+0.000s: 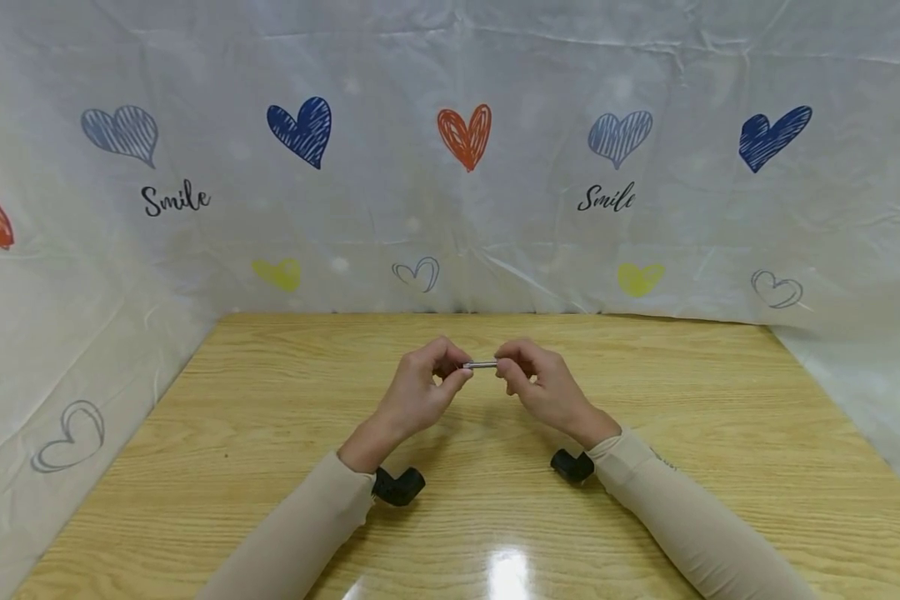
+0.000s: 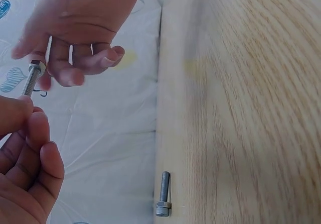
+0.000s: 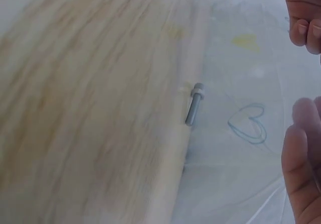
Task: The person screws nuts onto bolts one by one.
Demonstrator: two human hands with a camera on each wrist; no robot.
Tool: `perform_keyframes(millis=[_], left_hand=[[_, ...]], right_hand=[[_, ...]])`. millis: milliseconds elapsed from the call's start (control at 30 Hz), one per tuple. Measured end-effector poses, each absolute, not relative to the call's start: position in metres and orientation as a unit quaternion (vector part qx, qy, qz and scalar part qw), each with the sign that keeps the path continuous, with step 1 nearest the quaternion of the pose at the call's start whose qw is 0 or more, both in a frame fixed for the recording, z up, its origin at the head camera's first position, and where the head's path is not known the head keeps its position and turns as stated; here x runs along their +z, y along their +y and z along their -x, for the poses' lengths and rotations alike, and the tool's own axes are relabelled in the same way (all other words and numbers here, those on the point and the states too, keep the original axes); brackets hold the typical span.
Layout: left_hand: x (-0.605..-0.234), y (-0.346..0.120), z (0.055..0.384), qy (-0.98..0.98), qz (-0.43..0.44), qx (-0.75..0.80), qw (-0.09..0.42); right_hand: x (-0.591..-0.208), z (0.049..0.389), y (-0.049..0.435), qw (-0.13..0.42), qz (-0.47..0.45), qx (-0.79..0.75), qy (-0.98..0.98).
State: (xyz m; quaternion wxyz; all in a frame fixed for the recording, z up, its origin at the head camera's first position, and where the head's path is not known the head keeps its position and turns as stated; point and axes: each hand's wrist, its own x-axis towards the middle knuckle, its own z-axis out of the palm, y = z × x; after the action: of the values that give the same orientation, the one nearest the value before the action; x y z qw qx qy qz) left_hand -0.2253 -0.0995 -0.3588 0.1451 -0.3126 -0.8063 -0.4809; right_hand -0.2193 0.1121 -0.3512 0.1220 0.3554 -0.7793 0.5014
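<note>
In the head view a metal bolt [image 1: 483, 364] is held level between the two hands above the table. My left hand [image 1: 426, 382] pinches one end of it between thumb and forefinger. My right hand [image 1: 543, 385] has thumb and forefinger at the other end. Up close in the left wrist view, a hex nut [image 2: 36, 66] sits at the right-hand end of the threaded shank, against the right fingers. The end inside the left fingers is hidden. A second bolt [image 2: 164, 194], with a nut near its head, lies on the table and shows in both wrist views.
The wooden table [image 1: 270, 400] reaches back to a white cloth [image 1: 525, 192] printed with hearts and "Smile". More cloth hangs at both sides. A black wrist device [image 1: 399, 487] is below the left wrist, and another black device [image 1: 572, 466] is below the right.
</note>
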Motion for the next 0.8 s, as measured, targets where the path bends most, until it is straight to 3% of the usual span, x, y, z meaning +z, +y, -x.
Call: perform_keyframes(millis=[233,533,800], left_hand=[[-0.358,-0.101,0.225,-0.807,0.307,-0.484,0.141],[-0.357,-0.101,0.225,-0.807,0.307,-0.484,0.142],[-0.357,-0.100,0.225,-0.811,0.308,-0.479,0.137]], right_hand=[[-0.355,0.223,0.112,0.126,-0.392,0.511,-0.755],[-0.378,0.239,0.116,0.099,-0.358,0.508,-0.777],[-0.377,0.239,0.117,0.117,-0.368,0.500,-0.775]])
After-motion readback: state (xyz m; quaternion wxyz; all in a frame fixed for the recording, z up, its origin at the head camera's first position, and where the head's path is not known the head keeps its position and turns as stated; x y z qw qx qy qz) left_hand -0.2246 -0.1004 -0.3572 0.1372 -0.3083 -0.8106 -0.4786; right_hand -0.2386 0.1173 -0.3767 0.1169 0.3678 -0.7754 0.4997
